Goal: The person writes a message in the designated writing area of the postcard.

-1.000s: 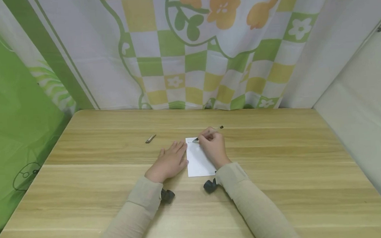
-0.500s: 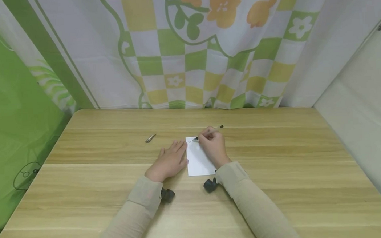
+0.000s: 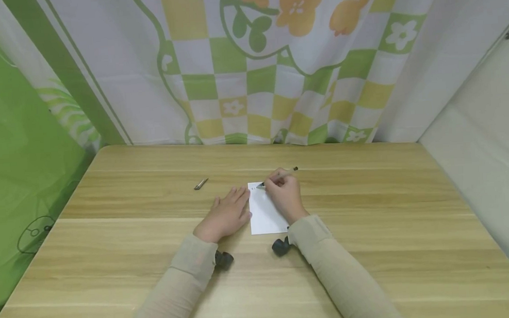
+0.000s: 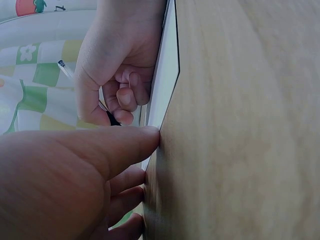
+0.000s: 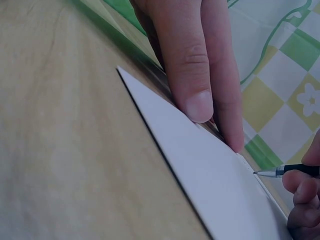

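A small white sheet of paper [image 3: 264, 214] lies on the wooden table, with a few tiny dark marks near its top left corner. My right hand [image 3: 286, 196] pinches a pen [image 3: 289, 171] with a clear barrel and dark grip. In the right wrist view the pen's tip [image 5: 262, 173] is at the paper's far part; whether it touches cannot be told. My left hand [image 3: 226, 215] lies flat with fingers extended, its thumb [image 4: 135, 140] and fingertips resting along the paper's left edge.
A pen cap [image 3: 201, 184] lies on the table [image 3: 147, 263] to the left of the paper. Dark wrist-worn devices [image 3: 224, 261] sit beneath both cuffs. A checked curtain [image 3: 259, 90] hangs behind the far table edge, and green cloth [image 3: 17, 144] hangs at left.
Both hands, the paper and the pen cap keep their places. The pen tip stays near the same marks, with at most a very slight shift.
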Motion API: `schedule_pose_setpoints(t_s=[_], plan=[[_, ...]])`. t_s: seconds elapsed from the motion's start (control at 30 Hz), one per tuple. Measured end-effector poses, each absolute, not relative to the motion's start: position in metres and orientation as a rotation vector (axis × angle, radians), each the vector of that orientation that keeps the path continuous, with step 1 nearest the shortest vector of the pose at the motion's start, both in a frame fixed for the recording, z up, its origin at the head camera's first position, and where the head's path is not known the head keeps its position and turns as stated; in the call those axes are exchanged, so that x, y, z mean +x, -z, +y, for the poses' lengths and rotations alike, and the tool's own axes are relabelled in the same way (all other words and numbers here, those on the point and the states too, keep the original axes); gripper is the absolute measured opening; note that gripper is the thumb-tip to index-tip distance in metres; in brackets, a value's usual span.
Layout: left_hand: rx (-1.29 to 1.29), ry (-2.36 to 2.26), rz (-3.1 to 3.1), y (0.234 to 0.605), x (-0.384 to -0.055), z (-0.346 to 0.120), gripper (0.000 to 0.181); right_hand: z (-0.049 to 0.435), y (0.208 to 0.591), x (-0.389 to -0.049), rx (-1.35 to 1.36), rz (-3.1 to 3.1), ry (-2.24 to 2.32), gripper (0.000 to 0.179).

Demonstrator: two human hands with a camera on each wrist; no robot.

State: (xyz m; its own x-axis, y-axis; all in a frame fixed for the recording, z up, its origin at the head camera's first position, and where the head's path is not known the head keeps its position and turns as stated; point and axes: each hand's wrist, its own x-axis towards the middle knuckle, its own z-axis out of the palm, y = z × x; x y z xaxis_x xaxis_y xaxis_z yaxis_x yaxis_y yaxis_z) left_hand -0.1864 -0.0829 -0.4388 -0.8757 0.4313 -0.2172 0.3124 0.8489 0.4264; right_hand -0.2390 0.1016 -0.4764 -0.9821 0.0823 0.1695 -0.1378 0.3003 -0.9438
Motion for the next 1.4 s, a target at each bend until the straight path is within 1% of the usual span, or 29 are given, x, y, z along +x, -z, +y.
schedule_pose_setpoints(t_s=[1.4], plan=[[0.549, -0.56, 2.714, 0.4393, -0.1869, -0.0829, 0.064, 0.102, 0.4771, -0.2394, 0.04, -2.389, -1.738, 0.008]])
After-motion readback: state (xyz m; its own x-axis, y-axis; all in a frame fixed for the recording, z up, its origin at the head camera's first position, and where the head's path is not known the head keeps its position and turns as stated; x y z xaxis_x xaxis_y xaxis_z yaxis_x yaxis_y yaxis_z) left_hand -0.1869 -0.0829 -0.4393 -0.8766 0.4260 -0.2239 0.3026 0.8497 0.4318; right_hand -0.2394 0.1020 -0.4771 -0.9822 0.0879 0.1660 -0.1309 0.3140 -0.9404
